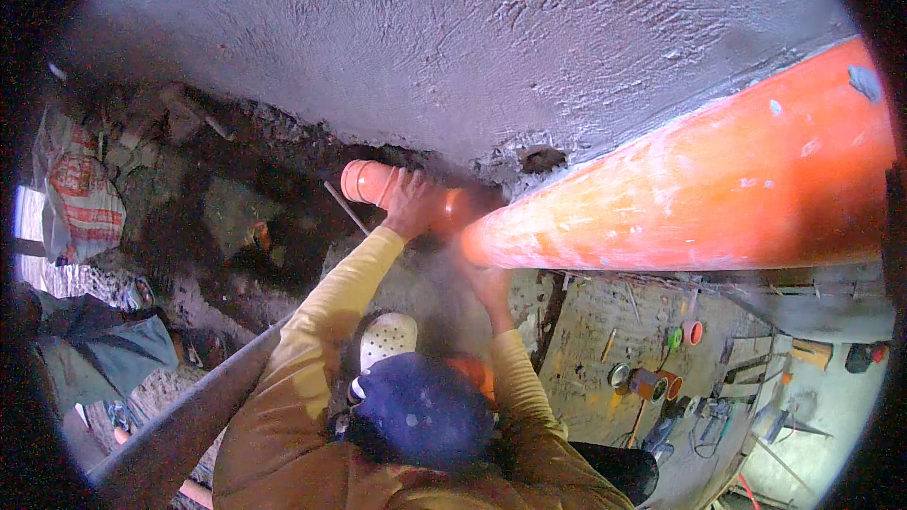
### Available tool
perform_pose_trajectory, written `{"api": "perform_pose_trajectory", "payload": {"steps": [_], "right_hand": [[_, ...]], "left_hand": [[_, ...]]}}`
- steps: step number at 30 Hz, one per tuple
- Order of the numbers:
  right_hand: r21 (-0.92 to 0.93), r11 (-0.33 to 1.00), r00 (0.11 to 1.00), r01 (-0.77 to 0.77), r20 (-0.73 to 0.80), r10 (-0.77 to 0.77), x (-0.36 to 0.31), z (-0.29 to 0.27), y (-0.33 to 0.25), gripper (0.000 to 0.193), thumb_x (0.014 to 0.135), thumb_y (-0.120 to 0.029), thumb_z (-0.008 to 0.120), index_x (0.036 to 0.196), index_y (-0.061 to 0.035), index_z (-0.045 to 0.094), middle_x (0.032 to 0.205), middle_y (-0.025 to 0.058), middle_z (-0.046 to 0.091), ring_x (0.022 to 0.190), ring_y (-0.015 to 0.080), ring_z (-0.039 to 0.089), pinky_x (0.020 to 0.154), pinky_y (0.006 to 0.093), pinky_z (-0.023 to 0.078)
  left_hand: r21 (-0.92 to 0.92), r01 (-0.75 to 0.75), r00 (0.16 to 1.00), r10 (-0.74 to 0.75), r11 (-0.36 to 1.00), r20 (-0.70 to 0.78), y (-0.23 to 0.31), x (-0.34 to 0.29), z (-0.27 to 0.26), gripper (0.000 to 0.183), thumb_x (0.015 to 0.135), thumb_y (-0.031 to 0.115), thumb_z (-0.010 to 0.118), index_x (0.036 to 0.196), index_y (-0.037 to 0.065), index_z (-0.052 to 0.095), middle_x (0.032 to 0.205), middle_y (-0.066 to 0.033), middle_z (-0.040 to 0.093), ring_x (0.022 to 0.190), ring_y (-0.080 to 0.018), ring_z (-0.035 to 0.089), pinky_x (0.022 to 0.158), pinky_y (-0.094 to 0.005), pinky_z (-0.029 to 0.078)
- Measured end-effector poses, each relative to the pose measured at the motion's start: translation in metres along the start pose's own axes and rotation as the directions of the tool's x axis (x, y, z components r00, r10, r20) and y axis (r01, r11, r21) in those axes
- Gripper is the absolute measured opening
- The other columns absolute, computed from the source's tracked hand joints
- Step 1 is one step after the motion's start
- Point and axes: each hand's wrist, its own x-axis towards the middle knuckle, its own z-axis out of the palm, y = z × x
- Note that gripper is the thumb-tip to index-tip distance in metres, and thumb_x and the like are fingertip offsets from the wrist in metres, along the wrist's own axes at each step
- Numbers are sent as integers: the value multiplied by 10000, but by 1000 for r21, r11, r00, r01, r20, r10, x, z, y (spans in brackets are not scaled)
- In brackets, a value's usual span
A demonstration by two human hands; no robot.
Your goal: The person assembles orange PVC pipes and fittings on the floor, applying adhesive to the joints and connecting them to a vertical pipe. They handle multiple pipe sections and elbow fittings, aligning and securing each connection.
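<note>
A short orange pipe fitting with a ribbed, collared end lies low along the foot of the rough grey wall. My left hand is closed over it, the fingers laid across its top. From the right a long orange pipe, scuffed with white marks, slants down to the joint area beside that hand. Against the underside of the pipe's lower end rests my right hand; its fingers are hidden by the pipe and haze. Shadow and haze obscure where pipe and fitting meet.
The plastered wall rises beyond my hands, with a small hole near its base. A dark bar slants along my left; a red-and-white sack stands farther left. Tins and tools lie right. Below are a white clog and rounded blue cloth.
</note>
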Motion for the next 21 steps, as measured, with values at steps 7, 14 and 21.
{"api": "perform_pose_trajectory", "payload": {"steps": [7, 14, 21], "right_hand": [[-256, 967, 1000, 9, 9, -7, 2, -58, 15, 483, 808, -382, 817, 1124, -29, 720, 1086, 199, 723, 1017, 408, 670, 900, 461, 525], [-158, 969, 963, -190, 162, 215, 14, -100, -26, 564, 776, -416, 861, 1143, -11, 721, 1107, 201, 739, 1002, 385, 700, 891, 450, 528], [172, 982, 979, -78, -172, 108, 9, -67, -42, 524, 706, -427, 911, 886, 30, 729, 856, 202, 743, 764, 336, 734, 699, 451, 552]], "left_hand": [[-61, 51, 986, -41, 997, 159, 14, -28, -79, 557, 851, 407, 648, 1349, 158, 617, 1409, -109, 586, 1349, -360, 473, 1147, -629, 266], [-213, -154, 881, 232, 965, 413, 101, -80, -106, 431, 814, 334, 681, 1202, 146, 663, 1133, -87, 693, 1117, -331, 615, 1019, -572, 402], [-415, -137, 824, 336, 899, 456, 168, -84, -33, 519, 780, 309, 757, 1226, 81, 622, 1177, -121, 661, 1130, -326, 614, 1000, -507, 442]]}}
